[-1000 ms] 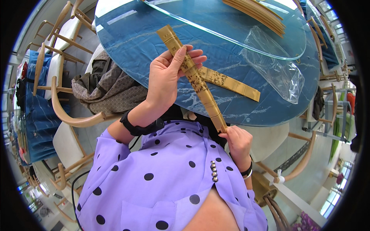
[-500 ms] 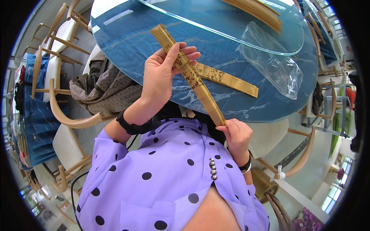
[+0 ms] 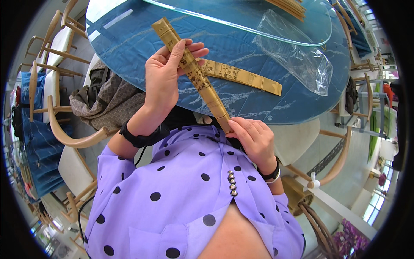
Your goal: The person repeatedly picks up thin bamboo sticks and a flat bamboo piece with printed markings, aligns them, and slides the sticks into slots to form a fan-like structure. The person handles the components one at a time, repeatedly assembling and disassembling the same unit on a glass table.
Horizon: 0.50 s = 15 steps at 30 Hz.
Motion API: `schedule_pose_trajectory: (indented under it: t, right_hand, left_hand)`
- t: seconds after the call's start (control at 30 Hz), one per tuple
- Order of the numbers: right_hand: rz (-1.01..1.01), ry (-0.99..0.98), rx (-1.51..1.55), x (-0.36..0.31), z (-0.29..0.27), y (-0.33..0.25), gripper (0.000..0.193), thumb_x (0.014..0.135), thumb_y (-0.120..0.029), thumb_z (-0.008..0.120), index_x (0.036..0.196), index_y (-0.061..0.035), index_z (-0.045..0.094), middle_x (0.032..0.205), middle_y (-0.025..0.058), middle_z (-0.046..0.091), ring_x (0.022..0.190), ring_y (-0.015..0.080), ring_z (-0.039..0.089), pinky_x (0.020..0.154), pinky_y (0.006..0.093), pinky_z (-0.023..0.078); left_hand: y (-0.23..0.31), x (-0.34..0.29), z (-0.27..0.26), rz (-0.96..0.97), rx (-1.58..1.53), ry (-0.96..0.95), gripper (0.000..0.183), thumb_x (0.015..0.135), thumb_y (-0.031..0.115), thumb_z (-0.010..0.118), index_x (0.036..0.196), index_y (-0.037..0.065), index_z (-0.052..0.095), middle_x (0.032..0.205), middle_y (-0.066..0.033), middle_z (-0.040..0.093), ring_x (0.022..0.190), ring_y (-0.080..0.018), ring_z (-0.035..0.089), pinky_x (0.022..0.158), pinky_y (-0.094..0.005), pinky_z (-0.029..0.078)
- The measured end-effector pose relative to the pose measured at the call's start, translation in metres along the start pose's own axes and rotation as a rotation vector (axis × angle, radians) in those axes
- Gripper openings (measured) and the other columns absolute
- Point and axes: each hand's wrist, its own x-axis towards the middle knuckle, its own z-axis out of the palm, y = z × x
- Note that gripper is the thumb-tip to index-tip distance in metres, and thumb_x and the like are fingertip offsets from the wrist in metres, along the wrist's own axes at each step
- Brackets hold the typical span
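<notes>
A long, flat gold paper sleeve (image 3: pixel 199 80) with dark printed flecks slants from upper left to lower right in front of me. My left hand (image 3: pixel 163 80) is closed on its upper part, thumb on top and the other fingers behind. At the lower end, my right hand (image 3: pixel 255 140) pinches the tip between thumb and fingers. Another gold sleeve (image 3: pixel 248 77) of the same look lies on the blue table (image 3: pixel 129 56), partly behind the held one. Whether anything is inside either sleeve is hidden.
A crumpled clear plastic bag (image 3: pixel 297 58) lies on the table's right side. The glass turntable edge (image 3: pixel 241 31) curves across, with a bundle of thin tan strips (image 3: pixel 288 8) at the top. On the left are a wooden chair (image 3: pixel 55 123) and a grey-brown patterned bag (image 3: pixel 114 97).
The whole view has shifted, so table and hands appear farther up and left. My right hand's fingers have closed farther over the sleeve's lower tip. The left hand keeps its grip.
</notes>
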Motion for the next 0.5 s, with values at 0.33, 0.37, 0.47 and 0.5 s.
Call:
schedule_pose_trajectory:
  t: [0.33, 0.37, 0.47, 0.5]
  right_hand:
    - [0.074, 0.067, 0.169, 0.022, -0.005, -0.011, 0.033, 0.073, -0.015, 0.085, 0.099, -0.0014, 0.071, 0.091, 0.0086, 0.072, 0.073, 0.0206, 0.069, 0.064, 0.0305, 0.054]
    - [0.072, 0.057, 0.186, 0.024, -0.006, -0.011, 0.032, 0.073, -0.015, 0.085, 0.098, -0.0014, 0.071, 0.09, 0.0085, 0.072, 0.073, 0.0205, 0.069, 0.063, 0.0307, 0.053]
    - [0.049, -0.023, 0.155, 0.03, -0.01, -0.012, 0.029, 0.074, -0.016, 0.084, 0.097, -0.0016, 0.071, 0.089, 0.0083, 0.071, 0.072, 0.0201, 0.068, 0.064, 0.0307, 0.053]
    - [0.027, -0.026, 0.104, 0.031, -0.011, -0.012, 0.028, 0.076, -0.016, 0.083, 0.097, -0.0018, 0.071, 0.09, 0.0078, 0.071, 0.072, 0.0196, 0.068, 0.064, 0.0304, 0.053]
  left_hand:
    - [-0.011, -0.013, 0.019, -0.174, -0.11, -0.1, 0.032, 0.11, 0.023, 0.044, 0.119, -0.004, 0.057, 0.111, -0.0211, 0.07, 0.1, -0.029, 0.073, 0.09, -0.0387, 0.061]
    - [-0.013, -0.011, 0.02, -0.177, -0.119, -0.087, 0.03, 0.109, 0.021, 0.046, 0.118, -0.004, 0.058, 0.11, -0.0207, 0.07, 0.1, -0.03, 0.073, 0.09, -0.0397, 0.061]
    - [-0.011, -0.01, 0.024, -0.152, -0.104, -0.085, 0.028, 0.108, 0.019, 0.047, 0.115, -0.005, 0.06, 0.109, -0.0206, 0.071, 0.101, -0.0307, 0.073, 0.089, -0.0403, 0.062]
    - [-0.01, -0.01, 0.025, -0.146, -0.106, -0.076, 0.028, 0.108, 0.018, 0.047, 0.115, -0.005, 0.06, 0.108, -0.0205, 0.071, 0.101, -0.0307, 0.073, 0.088, -0.0402, 0.062]
